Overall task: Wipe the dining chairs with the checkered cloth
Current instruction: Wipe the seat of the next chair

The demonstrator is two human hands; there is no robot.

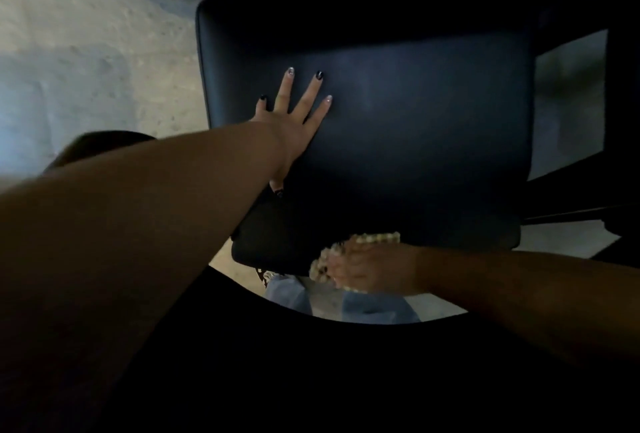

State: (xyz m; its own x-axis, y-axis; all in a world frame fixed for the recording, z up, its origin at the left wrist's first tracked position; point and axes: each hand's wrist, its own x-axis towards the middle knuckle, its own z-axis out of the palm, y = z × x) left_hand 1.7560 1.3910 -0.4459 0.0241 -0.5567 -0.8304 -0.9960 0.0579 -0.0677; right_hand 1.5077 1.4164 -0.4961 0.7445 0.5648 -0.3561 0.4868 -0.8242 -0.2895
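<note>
Wiping 1 chair (398, 127) right now, I'm judging it mid-task. I'm seeing the left hand (294, 110) lying flat on the seat, fingers spread, grasping nothing. The right hand (367, 266) is at the seat's front edge, blurred, clutching the cloth (346, 252) bunched in its fingers. I'm guessing the edge is being done; other chairs, only partly visible at right, are probably left.

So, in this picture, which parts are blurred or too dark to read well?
Head view: dim overall; the right hand and its pale checkered cloth are motion-blurred; the spread left hand on the dark padded chair seat is sharp; wide-angle lens bends the edges.
</note>
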